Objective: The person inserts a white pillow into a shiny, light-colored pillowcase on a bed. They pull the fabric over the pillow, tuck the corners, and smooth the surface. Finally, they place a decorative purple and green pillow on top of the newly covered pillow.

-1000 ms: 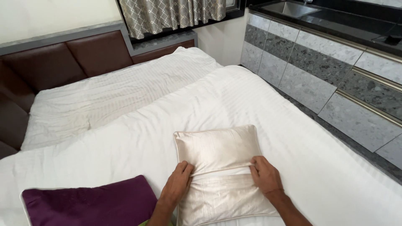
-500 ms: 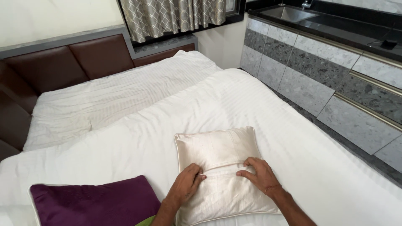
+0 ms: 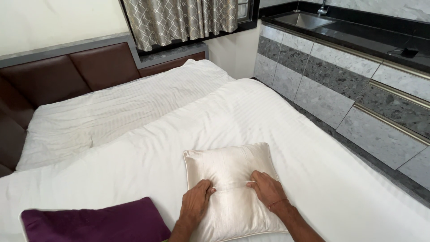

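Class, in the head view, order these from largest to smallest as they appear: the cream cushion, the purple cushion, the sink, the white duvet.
1. white duvet
2. cream cushion and purple cushion: too close to rank, as the purple one is cut off by the frame
3. sink, though it is farthest away

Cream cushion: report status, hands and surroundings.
Left hand and right hand pinching cream satin cushion at its middle seam. Cushion flat on white duvet. Purple cushion alongside, apart.

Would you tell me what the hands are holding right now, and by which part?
Both the left hand and right hand pinch the cream satin cushion along the seam across its middle.
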